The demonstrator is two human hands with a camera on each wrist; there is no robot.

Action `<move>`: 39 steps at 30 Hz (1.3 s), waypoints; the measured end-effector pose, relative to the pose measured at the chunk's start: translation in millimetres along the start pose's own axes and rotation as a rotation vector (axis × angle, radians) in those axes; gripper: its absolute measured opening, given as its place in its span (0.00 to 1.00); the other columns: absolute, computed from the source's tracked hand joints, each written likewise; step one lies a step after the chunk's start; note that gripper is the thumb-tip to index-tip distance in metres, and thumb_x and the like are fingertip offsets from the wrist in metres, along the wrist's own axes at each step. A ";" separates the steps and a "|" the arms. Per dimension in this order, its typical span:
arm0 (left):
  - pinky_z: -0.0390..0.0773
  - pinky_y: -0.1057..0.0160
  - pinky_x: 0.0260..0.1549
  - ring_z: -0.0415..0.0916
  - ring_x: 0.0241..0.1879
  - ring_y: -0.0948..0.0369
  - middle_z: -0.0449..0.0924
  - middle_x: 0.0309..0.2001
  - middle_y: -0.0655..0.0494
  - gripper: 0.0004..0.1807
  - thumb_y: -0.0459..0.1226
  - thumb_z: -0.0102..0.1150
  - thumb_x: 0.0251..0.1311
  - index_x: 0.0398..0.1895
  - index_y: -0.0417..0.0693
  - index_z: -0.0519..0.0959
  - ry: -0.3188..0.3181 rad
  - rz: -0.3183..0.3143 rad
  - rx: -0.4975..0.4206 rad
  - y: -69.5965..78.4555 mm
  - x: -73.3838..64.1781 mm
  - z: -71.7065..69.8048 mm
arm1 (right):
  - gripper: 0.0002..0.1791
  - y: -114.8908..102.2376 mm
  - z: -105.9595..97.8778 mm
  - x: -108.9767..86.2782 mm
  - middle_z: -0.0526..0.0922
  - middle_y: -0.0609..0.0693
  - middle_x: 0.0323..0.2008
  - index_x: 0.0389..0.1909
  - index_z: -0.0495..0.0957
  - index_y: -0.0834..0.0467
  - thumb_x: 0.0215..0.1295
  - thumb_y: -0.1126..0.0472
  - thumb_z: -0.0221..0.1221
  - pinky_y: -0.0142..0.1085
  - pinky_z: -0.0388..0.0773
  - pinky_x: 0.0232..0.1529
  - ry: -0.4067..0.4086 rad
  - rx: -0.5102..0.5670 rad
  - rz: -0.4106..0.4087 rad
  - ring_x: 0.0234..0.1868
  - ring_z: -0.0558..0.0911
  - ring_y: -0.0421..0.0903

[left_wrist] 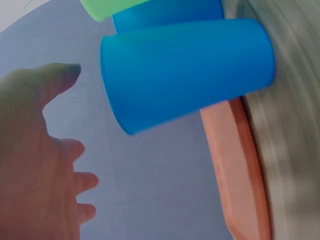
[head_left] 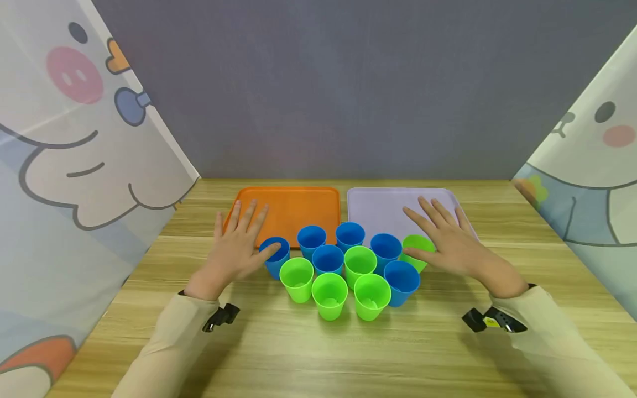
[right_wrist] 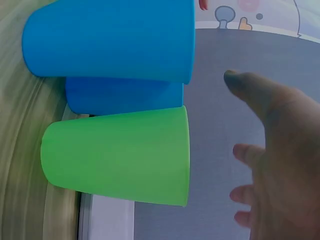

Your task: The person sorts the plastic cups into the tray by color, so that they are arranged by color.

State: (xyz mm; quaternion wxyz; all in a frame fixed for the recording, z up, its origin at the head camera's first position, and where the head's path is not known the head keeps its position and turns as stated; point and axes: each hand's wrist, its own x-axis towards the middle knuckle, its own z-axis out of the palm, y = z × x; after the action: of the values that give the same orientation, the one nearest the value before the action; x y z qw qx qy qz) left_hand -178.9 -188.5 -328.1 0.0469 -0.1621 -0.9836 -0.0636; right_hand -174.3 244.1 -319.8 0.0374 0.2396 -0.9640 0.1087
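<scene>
Several blue and green plastic cups stand upright in a cluster on the table, mouths up. My left hand (head_left: 233,250) hovers with spread fingers beside the leftmost blue cup (head_left: 275,265). In the left wrist view that blue cup (left_wrist: 185,75) is apart from the thumb. On the other side my right hand (head_left: 452,246) is spread flat in the air, nearest to the rightmost green cup (head_left: 419,262). The right wrist view shows a gap between this green cup (right_wrist: 117,157) and the hand. Neither hand holds anything.
Behind the cups lie an orange tray (head_left: 298,207) on the left and a pale purple tray (head_left: 380,207) on the right. A grey panel (head_left: 348,88) rises at the table's back, with cartoon-printed curtains (head_left: 99,160) at both sides. Wooden tabletop (head_left: 318,359) extends in front.
</scene>
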 end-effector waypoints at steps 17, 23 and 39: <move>0.38 0.28 0.67 0.36 0.74 0.33 0.42 0.77 0.33 0.49 0.58 0.50 0.69 0.80 0.41 0.41 0.128 -0.018 -0.234 -62.9 -4.8 20.6 | 0.42 -1.9 3.7 -0.3 0.69 0.60 0.67 0.69 0.66 0.62 0.55 0.55 0.71 0.69 0.58 0.60 0.173 0.256 -0.317 0.67 0.65 0.64; 0.46 0.25 0.64 0.41 0.72 0.30 0.42 0.75 0.28 0.52 0.52 0.57 0.66 0.79 0.35 0.40 0.135 -0.041 -0.377 -84.3 -1.9 30.6 | 0.41 -6.7 7.4 -14.1 0.72 0.56 0.64 0.67 0.68 0.59 0.52 0.59 0.74 0.58 0.74 0.54 0.175 0.332 -0.272 0.64 0.69 0.56; 0.56 0.31 0.65 0.49 0.70 0.30 0.42 0.74 0.25 0.61 0.44 0.66 0.62 0.78 0.40 0.27 0.033 -0.167 -0.713 -106.2 4.2 45.5 | 0.42 -19.2 29.5 -41.9 0.79 0.53 0.54 0.62 0.72 0.64 0.41 0.74 0.76 0.27 0.75 0.48 0.298 0.567 -0.347 0.53 0.76 0.39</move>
State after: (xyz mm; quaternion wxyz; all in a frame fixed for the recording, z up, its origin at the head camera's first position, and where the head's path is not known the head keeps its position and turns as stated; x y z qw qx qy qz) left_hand -220.6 -280.6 -384.3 -0.0022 -0.0862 -0.9086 -0.4086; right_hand -128.9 239.9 -350.0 0.1275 0.3820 -0.8245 0.3974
